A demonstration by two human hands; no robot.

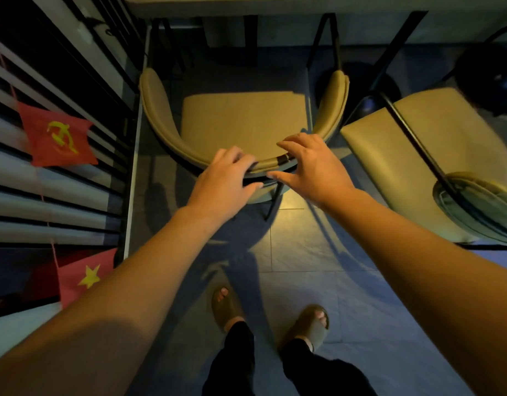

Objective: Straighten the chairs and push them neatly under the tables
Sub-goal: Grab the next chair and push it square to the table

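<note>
A tan padded chair [242,118] with a curved backrest and black metal frame stands straight ahead of me, its seat facing the pale table [246,5] at the top edge. My left hand [225,181] rests on the middle of the backrest, fingers over the top and thumb on the black rail below. My right hand [309,167] is just right of it on the same backrest, with fingers spread over the top rim and thumb under it. A second tan chair [435,144] stands to the right, turned at an angle.
A slatted black and white railing [60,178] runs close along the left, hung with red paper flags [56,138]. A dark round table base [489,78] sits at the far right. My sandalled feet [226,307] stand on the tiled floor behind the chair.
</note>
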